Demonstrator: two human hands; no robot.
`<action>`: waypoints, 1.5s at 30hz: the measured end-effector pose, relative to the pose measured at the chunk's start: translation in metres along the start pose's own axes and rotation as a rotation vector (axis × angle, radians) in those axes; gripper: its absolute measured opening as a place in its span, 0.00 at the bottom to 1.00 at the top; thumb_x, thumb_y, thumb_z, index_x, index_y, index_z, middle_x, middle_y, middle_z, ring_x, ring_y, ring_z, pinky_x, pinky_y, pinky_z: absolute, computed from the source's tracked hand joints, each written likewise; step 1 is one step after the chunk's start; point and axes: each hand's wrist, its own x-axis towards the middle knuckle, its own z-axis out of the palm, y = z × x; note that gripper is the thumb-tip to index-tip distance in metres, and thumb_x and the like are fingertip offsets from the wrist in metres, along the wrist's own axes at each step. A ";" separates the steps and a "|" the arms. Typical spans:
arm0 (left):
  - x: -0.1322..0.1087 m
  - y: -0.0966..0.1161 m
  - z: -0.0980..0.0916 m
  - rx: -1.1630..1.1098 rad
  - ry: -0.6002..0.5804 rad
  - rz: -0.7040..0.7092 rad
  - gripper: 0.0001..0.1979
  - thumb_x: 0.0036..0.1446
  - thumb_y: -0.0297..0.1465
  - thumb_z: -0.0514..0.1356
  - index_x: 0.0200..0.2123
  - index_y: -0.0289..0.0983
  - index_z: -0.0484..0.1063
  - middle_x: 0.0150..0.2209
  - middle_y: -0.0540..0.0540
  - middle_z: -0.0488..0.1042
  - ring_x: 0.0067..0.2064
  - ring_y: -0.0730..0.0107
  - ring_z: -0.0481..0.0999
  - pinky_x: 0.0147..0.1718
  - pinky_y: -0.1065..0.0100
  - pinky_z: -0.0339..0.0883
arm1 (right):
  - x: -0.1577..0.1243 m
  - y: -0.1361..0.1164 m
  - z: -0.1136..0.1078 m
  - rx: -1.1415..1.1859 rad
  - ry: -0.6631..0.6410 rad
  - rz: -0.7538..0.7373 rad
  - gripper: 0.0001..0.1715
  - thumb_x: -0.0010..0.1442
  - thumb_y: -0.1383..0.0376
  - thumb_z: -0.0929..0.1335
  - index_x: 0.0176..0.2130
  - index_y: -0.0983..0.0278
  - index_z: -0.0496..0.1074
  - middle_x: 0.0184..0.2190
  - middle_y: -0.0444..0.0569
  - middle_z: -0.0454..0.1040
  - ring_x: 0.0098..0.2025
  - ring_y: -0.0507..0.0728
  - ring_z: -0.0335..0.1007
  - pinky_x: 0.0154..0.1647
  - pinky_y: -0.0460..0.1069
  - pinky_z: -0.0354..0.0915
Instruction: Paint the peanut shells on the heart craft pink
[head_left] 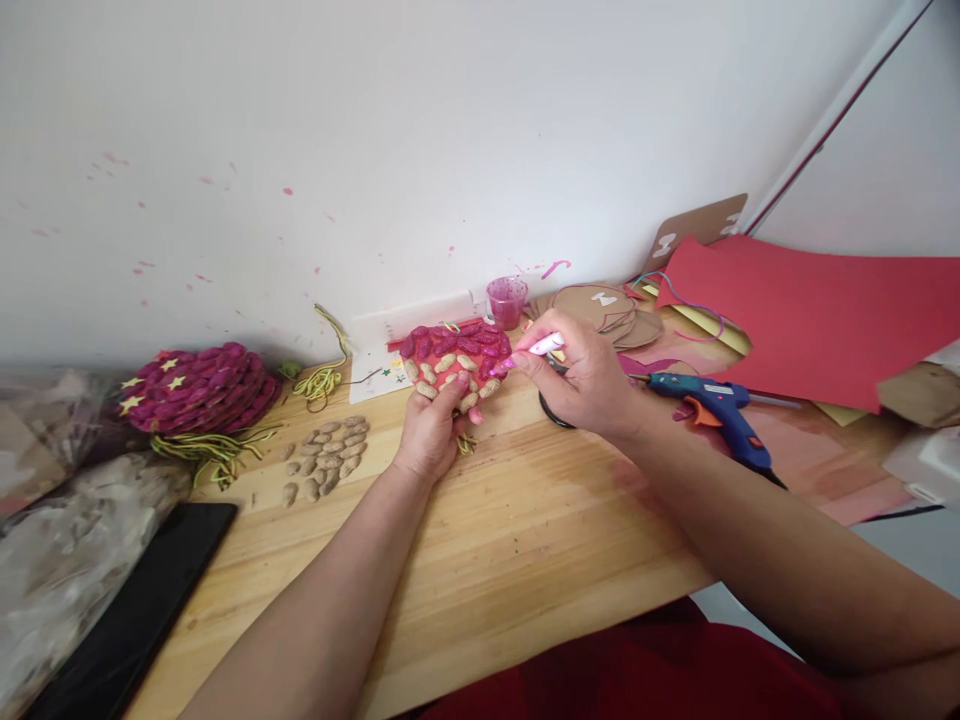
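Observation:
My left hand (435, 430) grips the lower edge of a red card piece (444, 378) covered with peanuts, thumb on top. Its upper and right peanuts are painted magenta; the lower ones are bare tan. Yellow-green yarn (466, 443) hangs below it. In my right hand (581, 370) is a white-handled paintbrush (546, 344), its pink-smeared end against the peanuts at the card's right side. Just behind stands a clear plastic cup (507, 302) stained with pink paint. Loose unpainted peanuts (330, 455) lie to the left of my left hand.
At left are a stack of magenta peanut pieces (202, 390) with yellow stars, plastic bags (82, 560) and a black flat object (142, 600). A blue glue gun (712, 405), cardboard shapes (600, 305) and red card sheets (825, 310) lie right. A white wall (420, 130) rises behind.

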 end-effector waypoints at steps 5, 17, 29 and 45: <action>0.000 0.000 0.000 -0.013 0.011 -0.005 0.21 0.40 0.39 0.77 0.32 0.34 0.74 0.28 0.49 0.77 0.18 0.78 0.69 0.15 0.76 0.59 | 0.000 0.001 0.001 0.011 -0.016 0.012 0.06 0.66 0.61 0.70 0.37 0.60 0.70 0.34 0.47 0.76 0.37 0.58 0.71 0.42 0.55 0.62; 0.000 0.002 0.002 -0.027 0.019 -0.017 0.21 0.40 0.38 0.77 0.32 0.34 0.73 0.27 0.50 0.76 0.17 0.79 0.69 0.12 0.78 0.51 | 0.000 0.001 0.001 0.021 -0.029 0.028 0.05 0.65 0.63 0.70 0.37 0.60 0.70 0.33 0.47 0.76 0.37 0.58 0.70 0.42 0.54 0.61; -0.001 0.007 0.002 -0.035 0.049 -0.064 0.21 0.38 0.37 0.76 0.32 0.34 0.72 0.25 0.51 0.75 0.16 0.80 0.68 0.10 0.79 0.42 | 0.002 0.005 -0.001 0.188 0.033 0.101 0.05 0.66 0.63 0.69 0.37 0.60 0.69 0.31 0.45 0.73 0.34 0.55 0.68 0.39 0.52 0.63; 0.001 0.006 -0.001 -0.069 0.041 -0.095 0.19 0.39 0.34 0.75 0.31 0.34 0.71 0.23 0.52 0.74 0.15 0.81 0.67 0.09 0.81 0.40 | 0.001 0.013 0.001 0.280 0.032 0.190 0.06 0.66 0.62 0.69 0.38 0.61 0.69 0.29 0.43 0.73 0.31 0.52 0.68 0.35 0.50 0.62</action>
